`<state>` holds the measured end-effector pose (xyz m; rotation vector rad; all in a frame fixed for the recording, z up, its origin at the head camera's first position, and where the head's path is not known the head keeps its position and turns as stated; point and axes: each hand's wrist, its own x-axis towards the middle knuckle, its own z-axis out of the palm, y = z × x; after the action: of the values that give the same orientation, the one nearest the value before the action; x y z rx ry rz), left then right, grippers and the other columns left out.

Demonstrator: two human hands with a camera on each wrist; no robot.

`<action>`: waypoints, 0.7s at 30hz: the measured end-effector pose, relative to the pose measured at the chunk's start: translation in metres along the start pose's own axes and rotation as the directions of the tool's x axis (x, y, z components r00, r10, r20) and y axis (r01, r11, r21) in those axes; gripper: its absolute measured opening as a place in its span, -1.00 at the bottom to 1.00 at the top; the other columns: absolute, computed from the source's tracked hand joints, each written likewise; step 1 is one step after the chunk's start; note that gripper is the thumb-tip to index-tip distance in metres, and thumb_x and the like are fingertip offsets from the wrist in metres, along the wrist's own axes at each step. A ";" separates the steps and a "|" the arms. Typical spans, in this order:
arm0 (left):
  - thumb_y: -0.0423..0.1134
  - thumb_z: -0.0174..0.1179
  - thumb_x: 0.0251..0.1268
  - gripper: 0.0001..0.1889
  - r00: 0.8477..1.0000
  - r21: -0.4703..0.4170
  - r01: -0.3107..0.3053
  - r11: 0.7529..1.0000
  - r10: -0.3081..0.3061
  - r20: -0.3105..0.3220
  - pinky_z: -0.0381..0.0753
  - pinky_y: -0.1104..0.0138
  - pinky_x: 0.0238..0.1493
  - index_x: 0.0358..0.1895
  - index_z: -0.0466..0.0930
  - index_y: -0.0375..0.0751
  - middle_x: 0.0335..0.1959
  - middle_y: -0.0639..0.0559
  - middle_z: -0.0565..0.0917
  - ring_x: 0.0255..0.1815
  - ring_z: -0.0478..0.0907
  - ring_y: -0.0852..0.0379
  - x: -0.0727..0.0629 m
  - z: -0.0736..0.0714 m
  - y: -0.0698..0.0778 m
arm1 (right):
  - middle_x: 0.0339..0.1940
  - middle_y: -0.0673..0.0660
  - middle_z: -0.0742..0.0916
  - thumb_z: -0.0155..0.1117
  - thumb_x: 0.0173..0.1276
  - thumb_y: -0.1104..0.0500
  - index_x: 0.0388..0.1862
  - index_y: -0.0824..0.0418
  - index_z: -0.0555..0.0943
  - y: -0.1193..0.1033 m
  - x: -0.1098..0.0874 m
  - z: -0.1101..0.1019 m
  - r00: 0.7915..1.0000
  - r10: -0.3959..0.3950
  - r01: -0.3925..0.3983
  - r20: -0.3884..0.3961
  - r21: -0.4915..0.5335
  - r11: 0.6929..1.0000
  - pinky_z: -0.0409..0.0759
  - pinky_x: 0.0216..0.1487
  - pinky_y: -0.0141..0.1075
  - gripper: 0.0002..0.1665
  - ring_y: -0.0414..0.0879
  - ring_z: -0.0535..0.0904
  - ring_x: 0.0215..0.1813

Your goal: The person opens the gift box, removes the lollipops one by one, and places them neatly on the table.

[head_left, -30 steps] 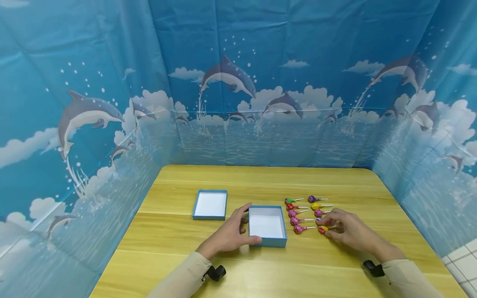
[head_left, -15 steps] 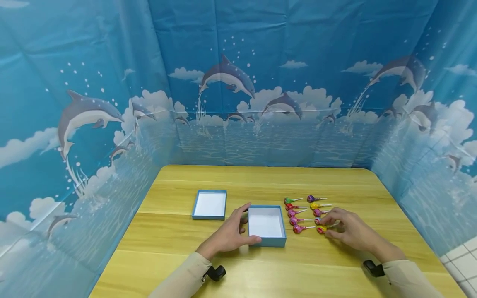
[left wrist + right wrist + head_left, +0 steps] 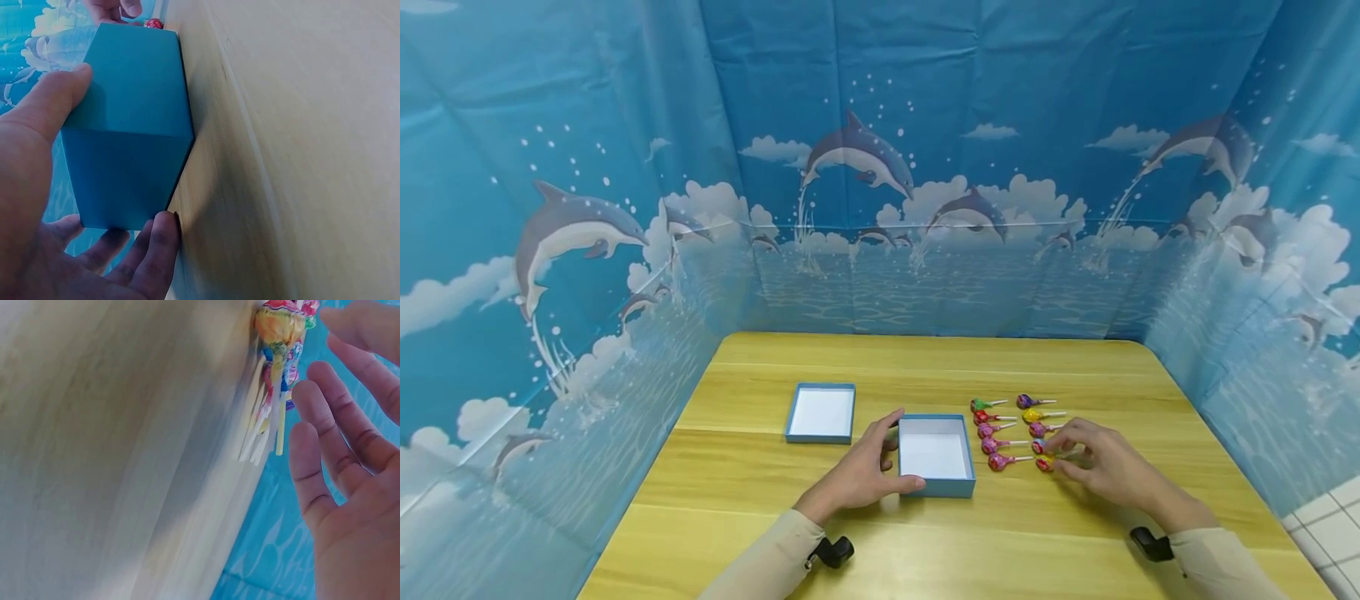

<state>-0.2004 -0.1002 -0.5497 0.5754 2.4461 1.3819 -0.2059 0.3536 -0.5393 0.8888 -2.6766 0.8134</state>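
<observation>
An open blue box point(image 3: 937, 492) with a white inside sits mid-table. My left hand point(image 3: 872, 471) grips its left side, thumb on the front wall and fingers around the far side; the left wrist view shows the thumb and fingers on two walls of the box. My right hand point(image 3: 1101, 462) hovers over the stick ends of the right row of lollipops, fingers bent and apart. Nearest to it lies a yellow-and-red lollipop point(image 3: 1045, 463). The right wrist view shows that lollipop's orange-yellow wrapper point(image 3: 278, 326) beside the spread fingertips, with nothing between them.
A blue lid point(image 3: 822, 413) lies white side up at the left, beyond the left hand. Several lollipops point(image 3: 1000, 461) form a left row between box and right hand, sticks pointing right. A dolphin-print curtain point(image 3: 925, 275) surrounds the wooden table point(image 3: 925, 550).
Both hands stay almost where they were. The right fingertips now sit slightly farther from the head of the yellow-and-red lollipop.
</observation>
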 end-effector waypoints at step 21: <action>0.22 0.62 0.50 0.24 0.998 0.047 -0.027 0.999 0.030 -0.059 0.76 0.02 0.44 0.99 -0.03 0.04 0.86 -0.29 0.26 0.56 0.58 -0.14 -0.001 -0.003 -0.001 | 0.25 0.01 0.81 0.74 0.47 0.21 0.28 0.03 0.86 -0.055 0.014 0.018 0.997 -0.005 -0.004 -0.076 -0.129 0.992 0.89 0.15 0.14 -0.55 0.06 0.83 0.19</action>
<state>-0.2007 -0.1034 -0.5496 0.5903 2.5324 1.3765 -0.1843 0.2993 -0.5252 0.8113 -2.6287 0.6509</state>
